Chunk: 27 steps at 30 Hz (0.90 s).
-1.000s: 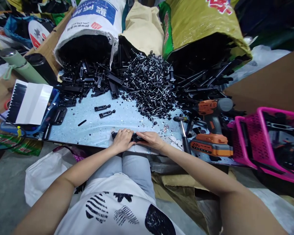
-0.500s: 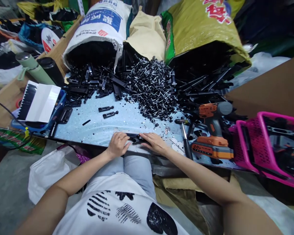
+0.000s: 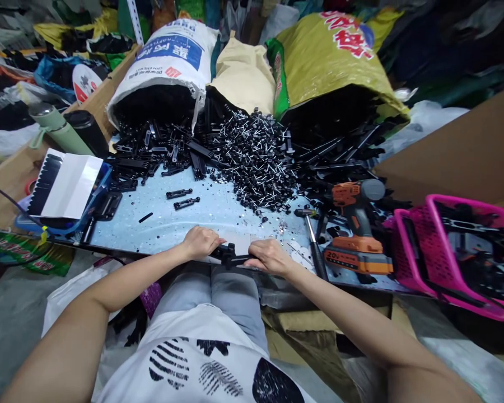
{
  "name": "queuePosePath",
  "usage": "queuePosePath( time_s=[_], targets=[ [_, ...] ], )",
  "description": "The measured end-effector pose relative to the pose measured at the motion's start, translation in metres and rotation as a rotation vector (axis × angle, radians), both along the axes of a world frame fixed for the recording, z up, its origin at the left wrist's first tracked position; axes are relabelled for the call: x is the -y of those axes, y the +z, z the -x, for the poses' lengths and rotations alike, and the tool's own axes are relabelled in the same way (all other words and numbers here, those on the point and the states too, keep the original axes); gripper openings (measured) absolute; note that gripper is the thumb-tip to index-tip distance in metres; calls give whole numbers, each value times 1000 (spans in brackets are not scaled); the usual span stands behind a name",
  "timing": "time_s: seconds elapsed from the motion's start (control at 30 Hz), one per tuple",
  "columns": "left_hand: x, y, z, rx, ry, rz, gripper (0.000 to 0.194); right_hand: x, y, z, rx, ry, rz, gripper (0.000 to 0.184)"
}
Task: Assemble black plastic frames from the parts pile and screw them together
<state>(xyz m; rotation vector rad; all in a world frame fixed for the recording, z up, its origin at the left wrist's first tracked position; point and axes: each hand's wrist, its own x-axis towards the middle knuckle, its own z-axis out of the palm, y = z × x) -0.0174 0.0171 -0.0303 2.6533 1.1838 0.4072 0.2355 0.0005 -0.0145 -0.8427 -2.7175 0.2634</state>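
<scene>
A black plastic jointed part (image 3: 230, 256) spans the gap between my two hands at the table's front edge, just above my lap. My left hand (image 3: 201, 243) is closed on its left end, thumb and fingers pinching it. Fingers wrapped, my right hand (image 3: 269, 256) grips the right arm of the same part. Some of the part is hidden under my fingers. Farther up the table lie two small black link pieces (image 3: 182, 199) and a thin black strip (image 3: 145, 217).
A heap of black-headed screws (image 3: 262, 162) spreads below the sacks. A yellow sack (image 3: 319, 61) and a white sack (image 3: 172, 61) spill black parts. At right are a hammer (image 3: 315, 243), an orange cordless drill (image 3: 357, 224) and a pink basket (image 3: 441, 246). A blue tray (image 3: 63, 226) stands left.
The black part has come down and toward me over the table edge, and its joint now shows between my hands. My hands have moved slightly apart. The camera view has shifted a little.
</scene>
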Motion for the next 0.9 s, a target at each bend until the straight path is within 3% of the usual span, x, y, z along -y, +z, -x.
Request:
queuePosePath(
  time_s=[0.13,0.23,0.3,0.37,0.5,0.57,0.67,0.73,0.8,0.9],
  targets=[
    [42,47,9,375,-238,61,64,28,46,13,-290,224,153,61],
    [75,76,7,628,-244,193,66,48,56,25,-391,367,314,61],
    [91,81,1,749,-236,269,65,60,43,37,-425,413,396,62],
    [101,75,-7,845,-212,262,67,68,17,56,-399,399,377,59],
    [102,38,-22,909,10,20,75,60,-38,102,-186,52,134,43],
    [88,16,-23,841,42,-159,76,33,-53,117,-224,-174,54,44],
    [45,-15,-15,498,116,-330,79,-45,-56,117,-393,-357,46,44],
    [5,-31,-11,175,183,-250,75,-116,-50,107,-352,-325,69,41],
    [-37,-40,-13,-70,236,-137,70,-187,-43,99,-213,-381,-2,41],
    [-88,-41,-25,-204,375,-120,68,-270,-37,103,41,-414,-133,42]
  ],
)
